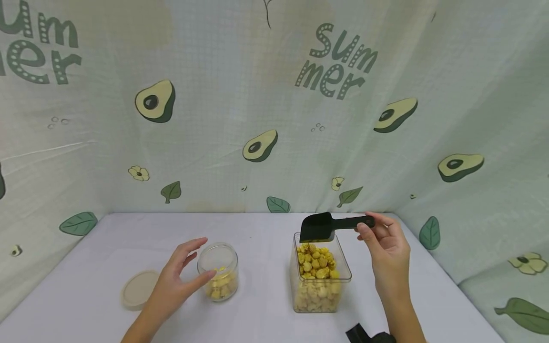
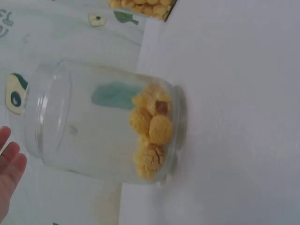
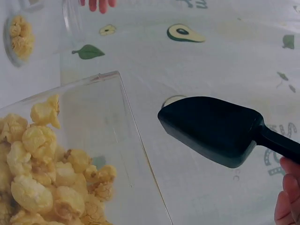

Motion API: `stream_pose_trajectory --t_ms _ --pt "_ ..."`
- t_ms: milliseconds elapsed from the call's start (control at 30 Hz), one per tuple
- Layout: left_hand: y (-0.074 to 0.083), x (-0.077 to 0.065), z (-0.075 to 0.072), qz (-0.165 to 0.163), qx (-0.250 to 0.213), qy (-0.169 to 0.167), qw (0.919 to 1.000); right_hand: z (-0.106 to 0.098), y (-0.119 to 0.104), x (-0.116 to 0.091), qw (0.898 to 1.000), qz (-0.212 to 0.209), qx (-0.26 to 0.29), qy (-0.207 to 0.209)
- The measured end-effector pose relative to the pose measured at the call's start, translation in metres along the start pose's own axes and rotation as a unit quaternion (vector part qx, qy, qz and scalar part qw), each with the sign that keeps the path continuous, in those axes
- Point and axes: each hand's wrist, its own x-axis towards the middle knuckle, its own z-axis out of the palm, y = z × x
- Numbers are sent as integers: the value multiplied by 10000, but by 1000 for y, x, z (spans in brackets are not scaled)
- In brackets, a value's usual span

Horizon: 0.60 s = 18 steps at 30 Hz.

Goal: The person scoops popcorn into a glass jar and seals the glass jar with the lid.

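My right hand (image 1: 388,245) pinches the handle of a black scoop (image 1: 318,226), its blade held over the far part of a clear square container (image 1: 322,296). Yellow popcorn (image 1: 316,261) fills much of that container. In the right wrist view the scoop (image 3: 211,126) hangs beside the container's rim (image 3: 117,77). My left hand (image 1: 177,276) curves around the near left side of a round glass jar (image 1: 218,257), thumb and fingers spread apart. Some popcorn (image 2: 152,131) lies at the jar's bottom, and the left wrist view shows fingertips (image 2: 11,157) apart from its mouth.
A round beige lid (image 1: 139,289) lies on the white table (image 1: 261,328), left of the jar. At the table's front right there is a black object (image 1: 369,336) by the right forearm. A printed cloth (image 1: 206,95) with avocados hangs behind.
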Motion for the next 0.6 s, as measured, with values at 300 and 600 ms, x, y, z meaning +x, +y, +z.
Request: stream_pose_trajectory --t_ms 300,600 --pt "40 5 32 929 60 -158 9955 -8 0 3 9989 -282 -278 241" --pt "56 8 79 516 -629 -776 9937 -13 4 5 9918 -656 -1059 288"
